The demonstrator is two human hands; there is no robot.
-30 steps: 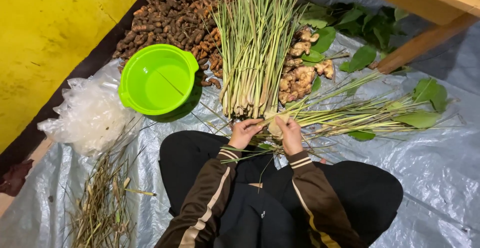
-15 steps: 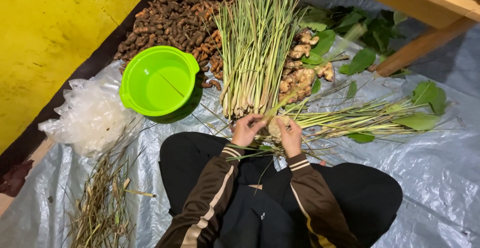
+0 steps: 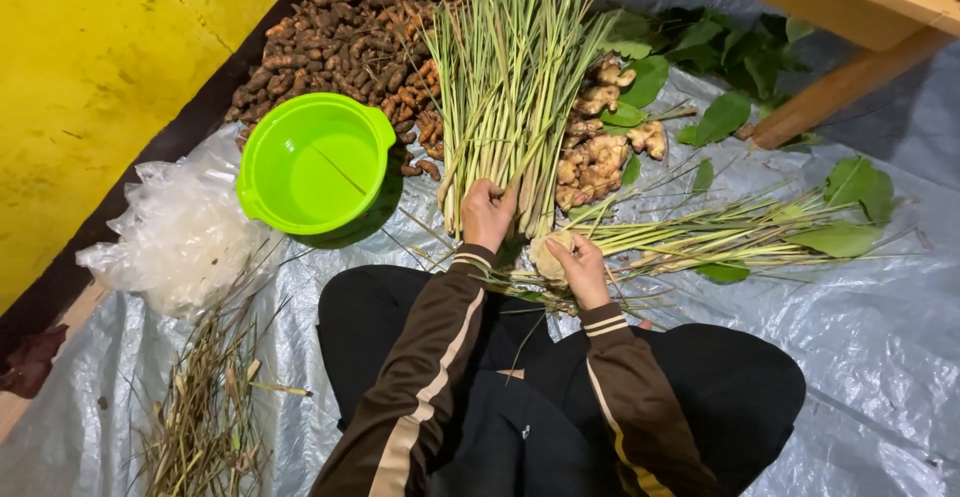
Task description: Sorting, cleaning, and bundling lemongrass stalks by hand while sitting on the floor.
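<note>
on a crinkled grey plastic sheet [image 3: 880, 337] spread over the floor beside a yellow wall [image 3: 100, 77], the person sits cross-legged. left hand [image 3: 487, 214] has its fingers curled around the base of the upright lemongrass bundle [image 3: 510, 77]. right hand [image 3: 580, 269] is closed about a pale ginger piece [image 3: 547, 254], just beside the loose stalks [image 3: 720, 237]. a green bowl [image 3: 312, 163] and a wooden table leg [image 3: 840, 87] stand near.

I'm on the floor of a market stall or produce-sorting spot: a grey plastic sheet [image 3: 870, 337] holds heaped turmeric [image 3: 340, 32], ginger [image 3: 600, 147], lemongrass [image 3: 510, 67] and leaves [image 3: 730, 47], beside a yellow wall [image 3: 90, 77].
</note>
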